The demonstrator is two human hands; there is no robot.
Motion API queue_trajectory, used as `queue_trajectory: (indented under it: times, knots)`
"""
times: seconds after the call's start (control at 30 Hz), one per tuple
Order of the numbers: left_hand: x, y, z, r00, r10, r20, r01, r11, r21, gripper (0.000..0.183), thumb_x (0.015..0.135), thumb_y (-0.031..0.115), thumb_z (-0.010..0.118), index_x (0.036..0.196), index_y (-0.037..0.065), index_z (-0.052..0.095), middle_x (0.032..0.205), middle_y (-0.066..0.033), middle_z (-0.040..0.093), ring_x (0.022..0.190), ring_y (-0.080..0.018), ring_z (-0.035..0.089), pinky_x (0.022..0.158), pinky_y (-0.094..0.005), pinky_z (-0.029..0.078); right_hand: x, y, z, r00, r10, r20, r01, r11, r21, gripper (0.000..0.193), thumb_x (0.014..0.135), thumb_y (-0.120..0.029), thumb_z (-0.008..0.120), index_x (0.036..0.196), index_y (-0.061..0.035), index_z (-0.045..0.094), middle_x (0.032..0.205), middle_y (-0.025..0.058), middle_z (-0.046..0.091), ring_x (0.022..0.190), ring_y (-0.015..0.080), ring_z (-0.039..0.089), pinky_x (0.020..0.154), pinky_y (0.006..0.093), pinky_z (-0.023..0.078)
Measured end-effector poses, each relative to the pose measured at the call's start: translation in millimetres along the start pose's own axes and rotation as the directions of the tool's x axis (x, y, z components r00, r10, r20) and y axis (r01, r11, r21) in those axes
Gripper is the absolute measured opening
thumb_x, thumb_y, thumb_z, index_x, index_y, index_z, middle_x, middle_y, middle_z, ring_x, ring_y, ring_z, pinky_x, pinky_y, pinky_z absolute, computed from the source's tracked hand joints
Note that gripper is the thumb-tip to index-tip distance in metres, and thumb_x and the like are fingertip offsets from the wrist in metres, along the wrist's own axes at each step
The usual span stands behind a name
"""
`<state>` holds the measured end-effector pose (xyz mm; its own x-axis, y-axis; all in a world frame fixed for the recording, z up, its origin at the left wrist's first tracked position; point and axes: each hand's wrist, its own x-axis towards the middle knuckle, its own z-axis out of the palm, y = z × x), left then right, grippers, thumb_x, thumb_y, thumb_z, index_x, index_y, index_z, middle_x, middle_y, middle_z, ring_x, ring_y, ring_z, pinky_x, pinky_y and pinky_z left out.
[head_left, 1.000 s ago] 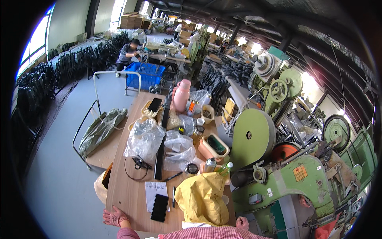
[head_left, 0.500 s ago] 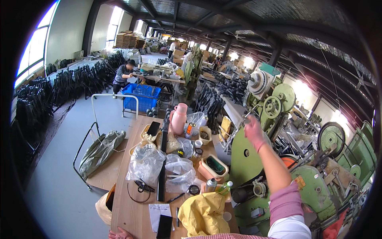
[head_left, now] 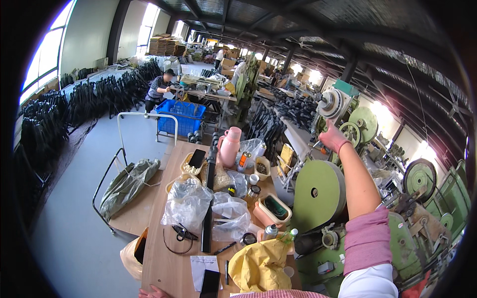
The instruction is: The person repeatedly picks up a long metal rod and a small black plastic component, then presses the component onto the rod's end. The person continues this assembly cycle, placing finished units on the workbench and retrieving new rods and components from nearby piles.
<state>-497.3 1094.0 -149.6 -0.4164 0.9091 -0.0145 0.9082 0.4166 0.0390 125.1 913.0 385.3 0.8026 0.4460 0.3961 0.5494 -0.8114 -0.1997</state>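
Observation:
My right arm stretches forward over the green machine, its mauve sleeve cuff pushed up to the elbow. My right hand (head_left: pixel 335 138) is raised in front of the machine's grey stepped pulley (head_left: pixel 329 103) and beside a green handwheel (head_left: pixel 351 133). One finger points upward, and nothing shows in the hand; contact with the machine cannot be made out. Below the forearm is a large green disc (head_left: pixel 318 192). At the near left corner of the wooden table (head_left: pixel 155 258), my left hand (head_left: pixel 153 292) lies with fingers spread, partly cut off by the lower edge.
The table carries a pink thermos (head_left: pixel 229 147), clear plastic bags (head_left: pixel 184 202), a black tube (head_left: pixel 206 226), a yellow cloth (head_left: pixel 261 263) and a phone (head_left: pixel 210 284). Left stands a trolley (head_left: pixel 130 218). Farther off, a person (head_left: pixel 158 89) works by a blue crate (head_left: pixel 181 117).
My right hand has moved up and to the right, toward the pulley, uncovering more of the green disc. My left hand stays on the table corner. The view has shifted slightly.

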Motion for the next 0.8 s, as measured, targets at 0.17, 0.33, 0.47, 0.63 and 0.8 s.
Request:
queue_trajectory:
  times: [0.17,0.33,0.47,0.63,0.8]
  knots:
    - [-2.9,-4.5,3.6,1.0,0.021,-0.001,-0.021,0.999,-0.045,0.063,0.091,0.051,0.052,0.136,0.007,0.048,0.134,-0.0158,0.051,0.13,-0.0321,0.046,0.115,-0.0513,0.026,-17.6,-28.0,-9.2,0.891,0.32,0.323,-0.394,0.898,0.196,0.094,0.081,-0.013,0.052,0.159,-0.0182,0.001,0.113,0.0212,0.063,0.068,0.0293,0.065,0.06,0.0418,0.053]
    - [-5.5,-4.5,3.0,1.0,-0.002,-0.004,0.001,0.999,-0.051,0.062,0.091,0.05,0.053,0.136,0.007,0.048,0.135,-0.0146,0.051,0.131,-0.0312,0.044,0.115,-0.0502,0.026,-30.5,-59.1,-20.1,0.933,0.283,0.223,-0.345,0.88,0.326,0.094,0.083,-0.01,0.048,0.158,-0.0267,-0.005,0.087,0.0151,0.061,0.054,0.0233,0.056,0.049,0.0385,0.048]
    - [-4.8,-5.5,2.6,1.0,-0.014,0.008,0.015,0.998,-0.057,0.062,0.09,0.049,0.055,0.136,0.007,0.048,0.136,-0.0131,0.049,0.13,-0.0303,0.044,0.115,-0.0494,0.026,-38.9,-62.9,-13.9,0.938,0.269,0.22,-0.33,0.888,0.321,0.094,0.084,-0.011,0.048,0.158,-0.0261,-0.007,0.092,0.0159,0.061,0.055,0.024,0.057,0.05,0.0389,0.048]
    - [-3.6,-9.8,9.0,1.0,-0.01,-0.019,0.009,0.999,-0.035,0.062,0.09,0.049,0.055,0.136,0.008,0.048,0.135,-0.0134,0.05,0.129,-0.0311,0.045,0.115,-0.0494,0.027,-51.8,-63.9,-7.9,0.94,0.261,0.219,-0.333,0.838,0.432,0.097,0.087,-0.009,0.054,0.156,-0.0286,-0.01,0.077,0.0113,0.058,0.05,0.0196,0.056,0.042,0.0357,0.045]
    - [0.4,-13.1,16.5,0.999,0.002,-0.053,-0.004,1.0,-0.029,0.062,0.09,0.05,0.055,0.135,0.008,0.049,0.134,-0.0134,0.051,0.128,-0.0309,0.045,0.115,-0.0499,0.027,-57.8,-56.7,-1.5,0.955,0.226,0.193,-0.291,0.847,0.445,0.096,0.086,-0.007,0.056,0.157,-0.0227,-0.006,0.072,0.0078,0.054,0.047,0.0169,0.047,0.041,0.0331,0.039]
